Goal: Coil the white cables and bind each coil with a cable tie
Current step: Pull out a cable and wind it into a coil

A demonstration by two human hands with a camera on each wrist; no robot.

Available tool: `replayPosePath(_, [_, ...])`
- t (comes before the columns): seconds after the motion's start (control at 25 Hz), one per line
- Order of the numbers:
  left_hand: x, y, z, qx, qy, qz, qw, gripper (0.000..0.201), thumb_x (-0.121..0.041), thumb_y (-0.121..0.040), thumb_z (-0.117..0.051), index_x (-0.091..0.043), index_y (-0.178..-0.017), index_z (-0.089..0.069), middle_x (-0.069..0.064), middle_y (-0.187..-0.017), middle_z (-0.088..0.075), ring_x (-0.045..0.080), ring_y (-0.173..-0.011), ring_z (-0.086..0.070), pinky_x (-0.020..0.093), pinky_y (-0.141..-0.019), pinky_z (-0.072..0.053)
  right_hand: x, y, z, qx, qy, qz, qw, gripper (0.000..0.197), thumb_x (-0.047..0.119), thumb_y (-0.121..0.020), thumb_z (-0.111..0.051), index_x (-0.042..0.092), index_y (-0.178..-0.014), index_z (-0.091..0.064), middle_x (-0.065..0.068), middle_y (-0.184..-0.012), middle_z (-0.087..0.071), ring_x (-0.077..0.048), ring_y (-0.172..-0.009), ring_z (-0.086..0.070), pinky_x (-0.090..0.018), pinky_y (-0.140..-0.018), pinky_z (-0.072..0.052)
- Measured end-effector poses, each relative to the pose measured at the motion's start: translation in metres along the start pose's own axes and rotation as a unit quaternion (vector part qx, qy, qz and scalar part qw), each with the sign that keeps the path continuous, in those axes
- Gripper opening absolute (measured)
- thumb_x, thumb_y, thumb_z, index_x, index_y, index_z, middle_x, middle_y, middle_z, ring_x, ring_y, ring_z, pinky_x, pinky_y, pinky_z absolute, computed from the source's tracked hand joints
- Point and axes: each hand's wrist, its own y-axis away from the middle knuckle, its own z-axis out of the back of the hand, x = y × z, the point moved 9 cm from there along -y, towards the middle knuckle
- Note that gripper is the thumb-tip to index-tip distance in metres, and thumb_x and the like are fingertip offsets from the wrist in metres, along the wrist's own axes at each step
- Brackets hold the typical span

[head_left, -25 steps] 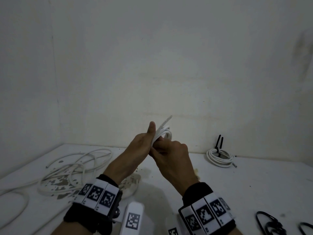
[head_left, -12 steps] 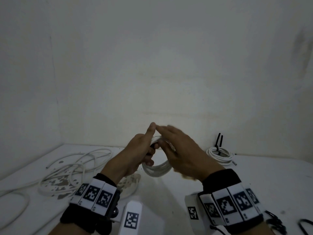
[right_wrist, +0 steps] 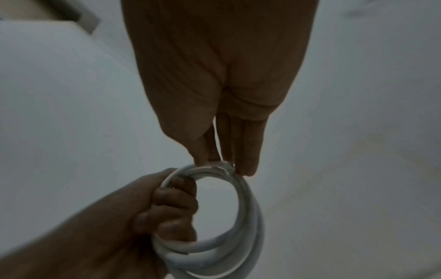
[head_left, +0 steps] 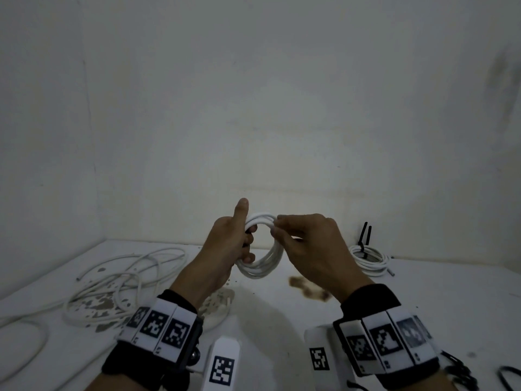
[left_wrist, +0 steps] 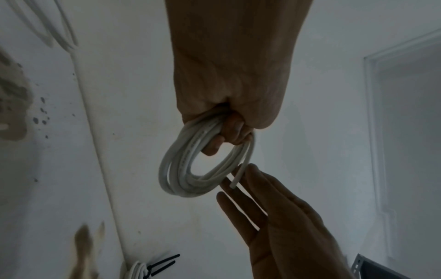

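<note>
Since a second ago the hands have separated and the round coil of white cable point(head_left: 260, 249) now hangs open as a ring between them, held up above the white tabletop point(head_left: 423, 300). Left hand point(head_left: 228, 244) grips the coil's left side, fingers curled through the ring, thumb pointing up. Right hand point(head_left: 307, 244) pinches the cable's loose end point(left_wrist: 237, 177) at the coil's upper right edge between thumb and mostly straight fingers point(right_wrist: 245, 151). Loose white cables point(head_left: 121, 283) lie on the tabletop well to the left. One finished white coil bound with a black cable tie point(head_left: 369, 259) sits near the wall to the right.
</note>
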Motion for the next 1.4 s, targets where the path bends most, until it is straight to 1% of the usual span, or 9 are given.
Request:
replayPosePath(0.04, [-0.001, 0.0, 0.001, -0.006, 0.0, -0.005, 1.0, 0.054, -0.05, -0.102, -0.036, -0.006, -0.077, -0.055, -0.005, -0.046, -0.036, 0.011, -0.036, -0.031, 0.027, -0.047, -0.038, -0.004, 0.0, 0.0, -0.004, -0.029, -0.02, 0.999, 0.013, 0.023, -0.093, -0.069, 0.019, -0.099, -0.08, 0.007, -0.094, -0.077, 0.001, -0.083, -0.069, -0.009, -0.074, -0.052])
replayPosePath(0.16, [-0.006, 0.001, 0.002, -0.012, 0.031, -0.021, 0.999, 0.045, -0.038, -0.103, -0.036, -0.007, -0.075, -0.053, -0.004, -0.047, -0.03, 0.012, -0.039, -0.025, 0.027, -0.047, -0.033, -0.015, 0.002, 0.0, -0.011, -0.166, -0.073, 0.983, 0.006, 0.017, -0.086, -0.076, 0.02, -0.089, -0.081, 0.006, -0.086, -0.077, -0.002, -0.085, -0.07, -0.024, -0.083, -0.054])
replayPosePath(0.32, [-0.008, 0.003, -0.002, -0.004, 0.04, -0.03, 0.999, 0.039, -0.026, -0.101, -0.033, -0.006, -0.073, -0.05, -0.005, -0.047, -0.027, 0.013, -0.041, -0.021, 0.026, -0.046, -0.029, -0.02, 0.006, -0.001, 0.025, -0.325, -0.116, 0.938, 0.01, 0.002, -0.085, -0.073, 0.002, -0.094, -0.079, -0.003, -0.075, -0.072, 0.0, -0.063, -0.06, -0.013, -0.062, -0.045])
replayPosePath(0.4, [-0.007, 0.005, -0.007, -0.001, 0.024, -0.038, 0.999, 0.038, -0.023, -0.1, -0.031, -0.006, -0.071, -0.05, -0.005, -0.046, -0.028, 0.012, -0.041, -0.022, 0.025, -0.045, -0.029, -0.024, 0.008, 0.002, 0.043, -0.338, -0.132, 0.931, 0.012, -0.002, -0.083, -0.073, -0.003, -0.095, -0.077, -0.005, -0.074, -0.071, -0.003, -0.063, -0.059, -0.015, -0.061, -0.043])
replayPosePath(0.68, [-0.011, 0.011, -0.013, -0.041, -0.043, -0.106, 0.993, 0.045, -0.023, -0.103, -0.029, -0.011, -0.063, -0.045, -0.009, -0.044, -0.035, 0.01, -0.041, -0.03, 0.023, -0.042, -0.034, -0.027, 0.006, 0.007, 0.054, -0.255, -0.129, 0.957, 0.021, -0.004, -0.071, -0.084, 0.013, -0.076, -0.073, -0.014, -0.074, -0.071, -0.023, -0.067, -0.061, -0.036, -0.068, -0.05])
replayPosePath(0.8, [-0.004, 0.011, -0.012, -0.059, -0.055, -0.099, 0.992, 0.047, -0.026, -0.104, -0.029, -0.01, -0.064, -0.049, -0.005, -0.048, -0.04, 0.011, -0.043, -0.034, 0.021, -0.042, -0.036, -0.019, 0.004, 0.008, 0.022, -0.088, -0.097, 0.991, 0.026, 0.006, -0.075, -0.082, 0.022, -0.082, -0.062, -0.001, -0.074, -0.069, -0.011, -0.063, -0.062, -0.021, -0.062, -0.054])
replayPosePath(0.92, [0.002, 0.009, -0.01, -0.072, -0.069, -0.085, 0.991, 0.047, -0.027, -0.104, -0.029, -0.009, -0.067, -0.052, 0.0, -0.054, -0.044, 0.015, -0.048, -0.038, 0.021, -0.042, -0.039, -0.01, 0.005, 0.002, 0.03, -0.004, -0.07, 0.997, 0.025, 0.008, -0.08, -0.076, 0.022, -0.091, -0.059, 0.006, -0.078, -0.063, -0.003, -0.062, -0.056, -0.01, -0.056, -0.046])
replayPosePath(1.24, [0.015, 0.009, -0.021, -0.06, -0.099, -0.049, 0.992, 0.051, -0.033, -0.105, -0.027, -0.008, -0.069, -0.054, 0.001, -0.056, -0.047, 0.016, -0.049, -0.043, 0.021, -0.043, -0.04, -0.013, 0.009, -0.011, 0.036, 0.116, -0.051, 0.991, 0.021, 0.008, -0.082, -0.067, 0.016, -0.09, -0.05, 0.0, -0.082, -0.058, -0.018, -0.069, -0.051, -0.021, -0.057, -0.036])
replayPosePath(1.4, [0.021, 0.004, -0.023, -0.02, -0.078, -0.009, 0.997, 0.052, -0.039, -0.105, -0.028, -0.006, -0.079, -0.058, 0.003, -0.059, -0.047, 0.014, -0.044, -0.042, 0.025, -0.047, -0.041, -0.008, 0.008, -0.016, 0.031, 0.158, -0.031, 0.986, 0.02, 0.0, -0.088, -0.055, 0.015, -0.099, -0.049, -0.001, -0.087, -0.051, -0.018, -0.071, -0.047, -0.017, -0.056, -0.031])
